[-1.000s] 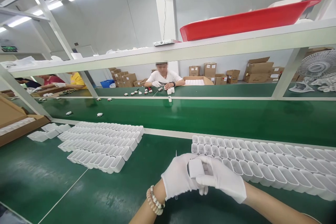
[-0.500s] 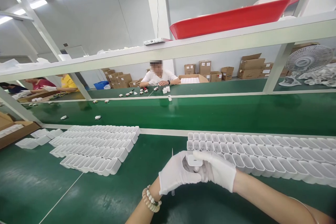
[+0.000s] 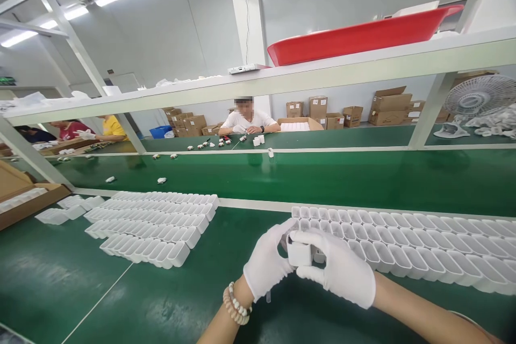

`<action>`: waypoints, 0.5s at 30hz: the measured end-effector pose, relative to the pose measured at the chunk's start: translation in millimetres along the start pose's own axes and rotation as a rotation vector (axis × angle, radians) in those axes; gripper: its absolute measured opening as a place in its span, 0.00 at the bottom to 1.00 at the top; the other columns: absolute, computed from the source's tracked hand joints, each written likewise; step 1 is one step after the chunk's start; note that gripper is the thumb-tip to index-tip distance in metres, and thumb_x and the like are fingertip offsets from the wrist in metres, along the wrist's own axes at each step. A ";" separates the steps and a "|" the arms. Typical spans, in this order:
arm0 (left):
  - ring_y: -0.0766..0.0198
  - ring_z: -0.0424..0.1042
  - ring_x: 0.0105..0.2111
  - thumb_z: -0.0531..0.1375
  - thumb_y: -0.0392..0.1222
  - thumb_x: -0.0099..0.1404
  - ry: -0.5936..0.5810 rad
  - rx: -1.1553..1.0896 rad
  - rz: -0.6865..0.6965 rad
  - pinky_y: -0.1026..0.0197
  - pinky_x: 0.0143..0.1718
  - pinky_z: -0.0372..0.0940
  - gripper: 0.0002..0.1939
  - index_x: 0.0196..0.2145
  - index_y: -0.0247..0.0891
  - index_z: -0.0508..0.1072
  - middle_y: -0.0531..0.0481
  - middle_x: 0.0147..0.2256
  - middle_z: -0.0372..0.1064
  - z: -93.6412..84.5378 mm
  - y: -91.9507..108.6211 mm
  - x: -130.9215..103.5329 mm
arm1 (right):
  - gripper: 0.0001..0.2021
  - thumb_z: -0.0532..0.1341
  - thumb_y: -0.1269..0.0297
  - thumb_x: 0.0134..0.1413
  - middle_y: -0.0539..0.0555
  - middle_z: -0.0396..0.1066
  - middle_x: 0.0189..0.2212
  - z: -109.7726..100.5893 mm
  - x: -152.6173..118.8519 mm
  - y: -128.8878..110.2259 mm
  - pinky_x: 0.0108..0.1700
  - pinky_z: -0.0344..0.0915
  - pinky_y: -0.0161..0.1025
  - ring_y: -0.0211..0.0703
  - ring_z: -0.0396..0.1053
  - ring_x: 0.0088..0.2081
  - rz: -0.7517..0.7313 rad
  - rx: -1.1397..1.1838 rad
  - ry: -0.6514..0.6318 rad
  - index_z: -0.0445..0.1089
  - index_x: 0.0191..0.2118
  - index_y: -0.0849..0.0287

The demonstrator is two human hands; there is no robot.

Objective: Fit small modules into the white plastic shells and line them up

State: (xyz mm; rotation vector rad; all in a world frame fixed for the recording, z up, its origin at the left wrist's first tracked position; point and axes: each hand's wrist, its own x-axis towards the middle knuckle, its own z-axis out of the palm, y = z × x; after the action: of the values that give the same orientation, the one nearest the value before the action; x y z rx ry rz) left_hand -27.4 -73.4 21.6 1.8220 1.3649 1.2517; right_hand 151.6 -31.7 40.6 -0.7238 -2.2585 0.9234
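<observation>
A small white plastic housing (image 3: 299, 253) is held up between my two gloved hands, over the near edge of the right-hand rows. My left hand (image 3: 268, 258), in a white glove with a beaded bracelet at the wrist, grips its left side. Around its top and right side curl the fingers of my right hand (image 3: 342, 267), also gloved. White open cups stand in rows on the green table to the right (image 3: 417, 258) and left (image 3: 173, 252). A thin clear-tipped tool (image 3: 269, 296) lies partly hidden under my left hand.
A green conveyor belt (image 3: 322, 177) crosses beyond the cups, carrying small white parts (image 3: 162, 180). Overhead runs a shelf (image 3: 201, 91) with a red tray (image 3: 363, 37). A person (image 3: 248, 118) sits opposite. An open carton (image 3: 52, 196) stands at the left.
The housing has turned, so a plain broad side now shows instead of the face with a slot. My right hand has shifted its fingers around it. Parts on the belt have moved slightly right in view.
</observation>
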 end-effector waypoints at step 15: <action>0.61 0.72 0.34 0.59 0.32 0.61 0.131 0.402 0.471 0.60 0.36 0.67 0.34 0.62 0.48 0.54 0.49 0.38 0.73 -5.1 -14.9 -8.3 | 0.20 0.58 0.76 0.55 0.52 0.74 0.43 1.2 -8.3 3.3 0.42 0.70 0.45 0.45 0.71 0.42 -0.383 -0.384 0.034 0.64 0.52 0.49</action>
State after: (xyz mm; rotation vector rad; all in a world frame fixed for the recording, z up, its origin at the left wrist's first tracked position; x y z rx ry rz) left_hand -39.0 -76.6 8.4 2.4872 1.3782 1.4201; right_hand 157.3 -35.7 34.9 -0.4301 -2.4532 0.2985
